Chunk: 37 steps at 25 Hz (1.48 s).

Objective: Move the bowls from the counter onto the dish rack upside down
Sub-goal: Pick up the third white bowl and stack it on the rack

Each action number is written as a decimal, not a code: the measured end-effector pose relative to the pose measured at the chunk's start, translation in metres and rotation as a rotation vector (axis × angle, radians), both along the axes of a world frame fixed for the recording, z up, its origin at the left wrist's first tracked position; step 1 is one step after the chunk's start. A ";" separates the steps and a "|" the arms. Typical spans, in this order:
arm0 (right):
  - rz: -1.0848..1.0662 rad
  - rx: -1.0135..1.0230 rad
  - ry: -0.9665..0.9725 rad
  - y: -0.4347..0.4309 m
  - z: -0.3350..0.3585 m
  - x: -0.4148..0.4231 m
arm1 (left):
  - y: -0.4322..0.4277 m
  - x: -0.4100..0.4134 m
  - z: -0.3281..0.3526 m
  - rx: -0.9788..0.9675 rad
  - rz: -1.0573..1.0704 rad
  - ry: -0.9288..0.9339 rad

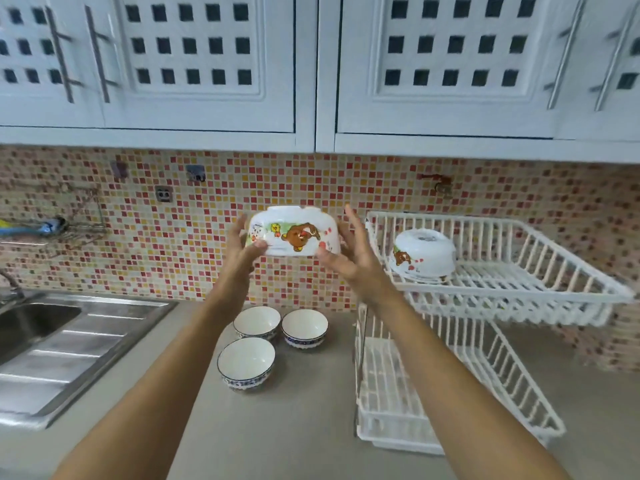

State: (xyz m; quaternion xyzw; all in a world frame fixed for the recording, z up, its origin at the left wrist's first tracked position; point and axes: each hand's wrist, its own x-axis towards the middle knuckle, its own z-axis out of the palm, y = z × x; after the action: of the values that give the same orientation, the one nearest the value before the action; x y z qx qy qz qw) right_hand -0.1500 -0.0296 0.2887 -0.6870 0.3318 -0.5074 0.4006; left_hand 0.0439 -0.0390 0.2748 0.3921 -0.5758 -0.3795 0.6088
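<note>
Both hands are raised in front of a mosaic backsplash (214, 258) of small red, orange and cream tiles, holding a white cartoon-bear bowl (293, 233) upside down in mid-air, its foot ring on top. The left hand (239, 252) grips the bowl's left side, thumb pressed on the rim at the front and fingers wrapped behind; the right hand (349, 252) cups the right side, thumb against the lower rim, fingers loosely spread and reaching up past the wall of the bowl. Just right of the right-hand fingers stands a white wire dish rack (519, 292) with two tiers; on its upper tier, near the left corner, a second bear bowl (424, 258) already sits inverted. Below the fingers, on the grey counter (304, 410), three small bowls with blue patterned bands rest upright and close together: back left bowl (257, 322), back right bowl (304, 328) and front bowl (246, 362). Well left of the left-hand fingers lies a stainless steel sink (41, 317) with a ribbed drainboard, and a wire wall shelf (69, 226) hangs on the tiles above it. Above the fingers run pale cabinet doors (207, 64) with square cut-outs and long bar handles.
</note>
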 end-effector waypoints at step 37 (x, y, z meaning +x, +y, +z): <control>-0.316 0.041 0.877 -0.073 0.021 -0.265 | -0.054 -0.235 0.046 0.098 -0.250 -0.638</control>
State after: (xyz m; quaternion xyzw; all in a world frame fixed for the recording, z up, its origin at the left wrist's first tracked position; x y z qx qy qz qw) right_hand -0.4148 -0.1029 0.3095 -0.7698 0.5802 -0.2172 0.1539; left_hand -0.1908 -0.0927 0.3206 0.4462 -0.7620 -0.3364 0.3273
